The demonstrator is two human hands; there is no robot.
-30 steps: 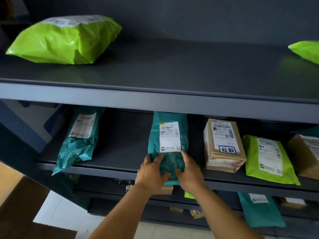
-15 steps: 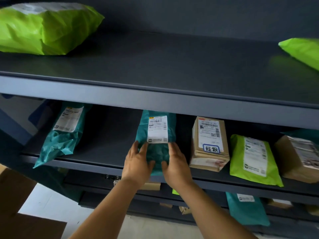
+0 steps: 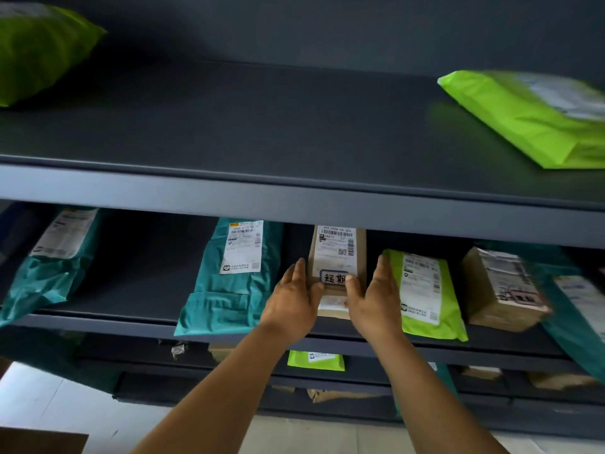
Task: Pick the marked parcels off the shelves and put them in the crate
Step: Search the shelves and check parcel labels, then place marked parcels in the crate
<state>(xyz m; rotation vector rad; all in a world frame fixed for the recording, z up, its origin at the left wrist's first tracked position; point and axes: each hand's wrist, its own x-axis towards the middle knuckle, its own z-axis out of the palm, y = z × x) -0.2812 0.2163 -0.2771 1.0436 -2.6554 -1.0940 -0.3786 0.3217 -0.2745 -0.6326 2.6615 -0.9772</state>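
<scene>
A brown cardboard parcel (image 3: 337, 247) lies on the middle shelf (image 3: 98, 321), bearing a white shipping label and a blue-framed sticker (image 3: 332, 277) with handwritten characters. My left hand (image 3: 291, 303) grips its left side and my right hand (image 3: 373, 299) its right side, both thumbs lying on its top face near the sticker. A teal mailer (image 3: 235, 290) lies just left of it, free of my hands. No crate is in view.
A green mailer (image 3: 425, 296) and another brown box (image 3: 501, 290) with a red-framed sticker lie to the right, a teal mailer (image 3: 49, 263) far left. Green mailers (image 3: 537, 119) sit on the upper shelf (image 3: 294, 204). Lower shelves hold more parcels. Cardboard (image 3: 39, 442) shows at bottom left.
Both hands have left the teal mailer and moved right onto the brown parcel with the blue-framed sticker. The view has shifted right with them.
</scene>
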